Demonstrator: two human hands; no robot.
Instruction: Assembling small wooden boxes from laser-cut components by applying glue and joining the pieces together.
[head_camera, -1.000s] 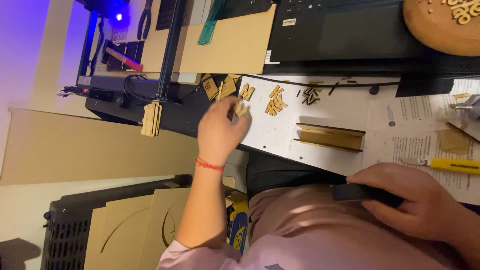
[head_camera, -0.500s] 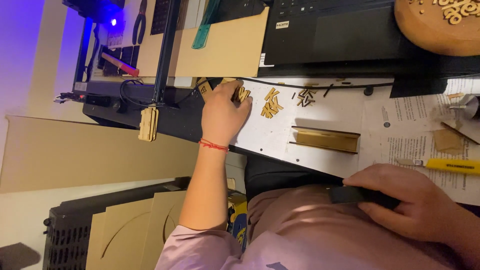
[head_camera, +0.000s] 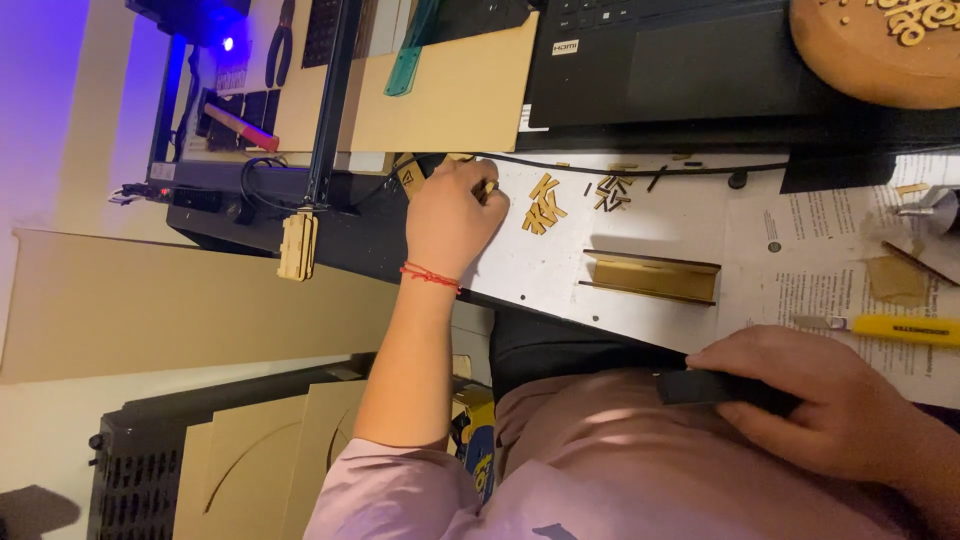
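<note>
Though curled over small wooden pieces (head_camera: 545, 205), left hand (head_camera: 450, 215) hides its pinch; right hand (head_camera: 820, 400) grips half-covered black object (head_camera: 715, 387).

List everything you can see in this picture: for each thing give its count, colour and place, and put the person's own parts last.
small wooden cut-out pieces: several, tan, on the white sheet beside the left hand
white sheet: one, white, middle of the desk
folded card channel: one, tan, on the white sheet
utility knife: one, yellow, on printed paper at right
laptop: one, black, top
round wooden board: one, brown, top right
red wrist thread: one, on the left wrist
left hand: one, fingers on pieces at the sheet's edge
right hand: one, gripping a black flat object in the lap
</note>
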